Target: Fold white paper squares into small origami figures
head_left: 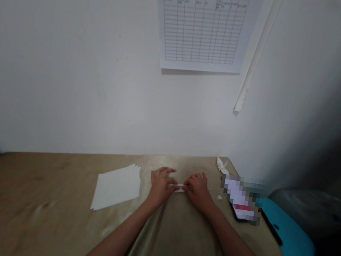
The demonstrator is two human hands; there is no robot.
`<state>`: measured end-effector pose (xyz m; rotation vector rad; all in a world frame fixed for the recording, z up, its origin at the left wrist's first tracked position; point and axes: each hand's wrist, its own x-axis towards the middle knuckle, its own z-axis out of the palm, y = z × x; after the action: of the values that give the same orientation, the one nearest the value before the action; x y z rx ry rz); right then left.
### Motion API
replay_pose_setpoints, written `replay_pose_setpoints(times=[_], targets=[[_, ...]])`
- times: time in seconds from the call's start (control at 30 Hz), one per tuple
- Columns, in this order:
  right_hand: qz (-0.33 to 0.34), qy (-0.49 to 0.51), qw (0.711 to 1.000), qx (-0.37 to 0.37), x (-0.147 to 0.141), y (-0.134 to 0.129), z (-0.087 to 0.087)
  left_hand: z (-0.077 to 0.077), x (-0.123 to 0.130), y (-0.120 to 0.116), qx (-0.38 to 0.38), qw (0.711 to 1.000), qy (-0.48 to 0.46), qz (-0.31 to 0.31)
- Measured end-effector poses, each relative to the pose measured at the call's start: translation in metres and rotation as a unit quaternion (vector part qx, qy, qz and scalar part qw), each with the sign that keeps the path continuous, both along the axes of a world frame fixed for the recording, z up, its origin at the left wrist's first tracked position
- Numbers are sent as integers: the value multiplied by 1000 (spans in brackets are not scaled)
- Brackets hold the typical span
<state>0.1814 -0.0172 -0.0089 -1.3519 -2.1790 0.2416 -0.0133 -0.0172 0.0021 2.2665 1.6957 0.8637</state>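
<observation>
Between my two hands is a small folded piece of white paper [180, 188], held low over the tan-covered table [187, 229]. My left hand [161, 182] pinches its left end with thumb and forefinger, the other fingers raised. At the right end, my right hand [196, 188] pinches it in the same way. Most of the paper's ends are hidden by the fingertips. Left of my left hand lies a loose stack of white paper sheets [117, 188]. A tiny white scrap [219, 197] rests just right of my right hand.
A folded white paper shape [222, 165] sits at the table's back right corner. In front of it is a partly blurred phone-like object [241, 200]. A dark pen-like stick [272, 227] lies by a turquoise stool or chair [298, 237]. On the wall hangs a printed table sheet [203, 34].
</observation>
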Motion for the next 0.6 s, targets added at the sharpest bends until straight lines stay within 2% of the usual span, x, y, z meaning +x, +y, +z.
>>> replay_pose_setpoints(times=[0.3,0.43,0.6], targets=[[-39,-4,999,-14,4,6,-6,0,-2,-1,52,999,-9,13],[-68,-12,997,-24,10,9,-4,1,-5,1,35,998,-37,25],[-72,-4,997,-28,11,8,1,2,-6,3,22,998,-60,22]])
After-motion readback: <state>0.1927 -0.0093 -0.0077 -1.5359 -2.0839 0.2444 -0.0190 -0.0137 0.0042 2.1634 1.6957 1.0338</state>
